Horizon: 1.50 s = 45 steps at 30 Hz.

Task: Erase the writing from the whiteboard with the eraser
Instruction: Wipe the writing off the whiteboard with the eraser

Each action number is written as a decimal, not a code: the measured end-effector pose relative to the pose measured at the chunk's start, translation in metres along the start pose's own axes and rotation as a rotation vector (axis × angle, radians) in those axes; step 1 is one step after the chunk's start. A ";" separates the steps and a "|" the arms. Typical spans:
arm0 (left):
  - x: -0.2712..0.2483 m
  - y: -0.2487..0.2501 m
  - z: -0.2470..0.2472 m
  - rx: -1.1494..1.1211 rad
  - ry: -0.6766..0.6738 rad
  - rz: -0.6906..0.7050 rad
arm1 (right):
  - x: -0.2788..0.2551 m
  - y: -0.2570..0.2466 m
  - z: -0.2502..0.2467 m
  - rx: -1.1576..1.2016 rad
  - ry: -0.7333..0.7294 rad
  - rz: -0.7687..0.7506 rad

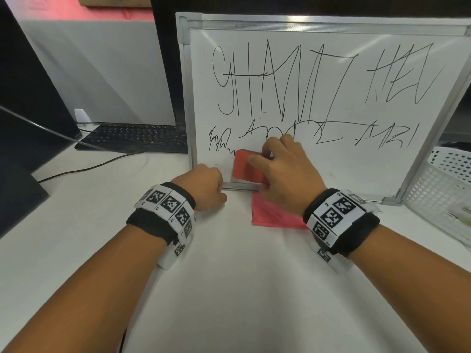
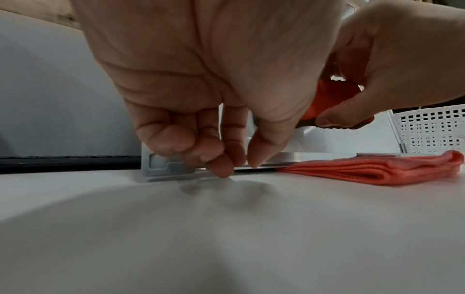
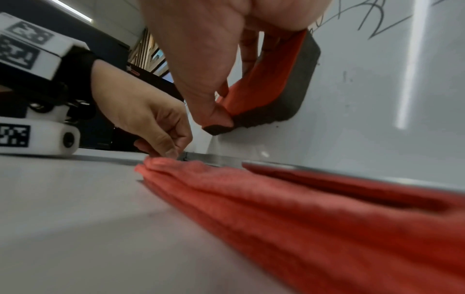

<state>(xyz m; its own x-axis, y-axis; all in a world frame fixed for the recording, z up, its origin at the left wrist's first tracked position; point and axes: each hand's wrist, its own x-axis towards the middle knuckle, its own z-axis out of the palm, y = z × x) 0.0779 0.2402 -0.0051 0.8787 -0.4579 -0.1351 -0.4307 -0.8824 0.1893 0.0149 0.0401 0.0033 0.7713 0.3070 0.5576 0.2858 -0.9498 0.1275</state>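
Wiping is under way: the right hand (image 1: 283,171) pinches the red eraser (image 1: 246,168), pad flat on the whiteboard (image 1: 331,159) near its lower left, just under the scribbles. Most writing (image 1: 293,80) remains, so next comes a sweep up and across. The left hand (image 1: 206,187), fingers curled, braces the bottom frame; whether its grip is actually closed on the frame, I can't tell.

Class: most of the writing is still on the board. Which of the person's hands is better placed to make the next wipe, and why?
The right hand: it already grips the eraser with its dark pad against the whiteboard. The left hand is at the bottom frame, holding no eraser.
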 end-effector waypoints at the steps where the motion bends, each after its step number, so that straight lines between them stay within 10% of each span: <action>1: 0.000 0.000 0.000 -0.002 0.002 0.001 | 0.001 0.000 -0.001 0.007 0.011 0.009; 45: 0.001 -0.011 -0.002 0.021 0.035 -0.115 | 0.018 -0.019 0.007 0.215 -0.109 0.030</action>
<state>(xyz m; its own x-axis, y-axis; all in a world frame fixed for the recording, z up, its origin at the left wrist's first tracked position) 0.0837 0.2492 -0.0056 0.9291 -0.3494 -0.1210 -0.3301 -0.9312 0.1545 0.0268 0.0642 0.0051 0.8346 0.2945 0.4656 0.3675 -0.9272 -0.0723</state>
